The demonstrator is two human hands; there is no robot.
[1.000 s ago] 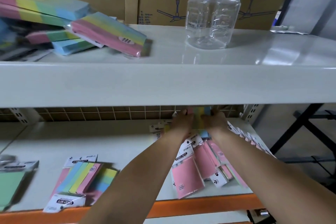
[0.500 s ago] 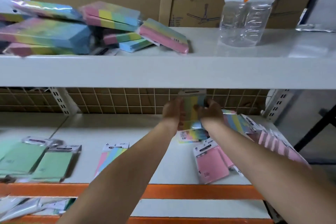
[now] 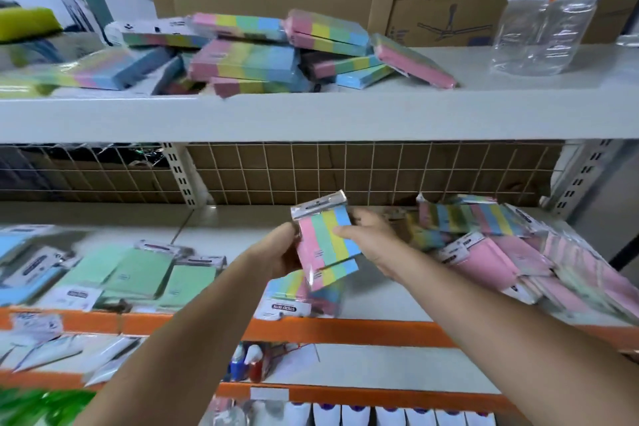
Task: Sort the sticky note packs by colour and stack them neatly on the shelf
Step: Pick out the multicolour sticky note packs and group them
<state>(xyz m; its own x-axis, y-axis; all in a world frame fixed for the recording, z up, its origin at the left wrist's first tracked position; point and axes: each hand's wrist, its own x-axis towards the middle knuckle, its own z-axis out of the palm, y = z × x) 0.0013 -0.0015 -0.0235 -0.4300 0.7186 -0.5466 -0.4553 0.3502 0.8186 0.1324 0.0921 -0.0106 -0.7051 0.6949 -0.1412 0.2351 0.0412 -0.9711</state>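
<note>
Middle grey metal shelf, left to right. Flat green sticky note packs lay grouped at the left, likely a finished colour group. Left hand gripped the left edge of a small held stack of rainbow-striped sticky note packs in clear sleeves, raised above the shelf at centre. Right hand gripped the right edge, thumb across the blue stripe; the two-sided hold probably served to square the packs. One rainbow pack lay beneath, at the front edge, likely the stacking spot. At right, pink packs and more rainbow packs lay jumbled, apparently unsorted.
</note>
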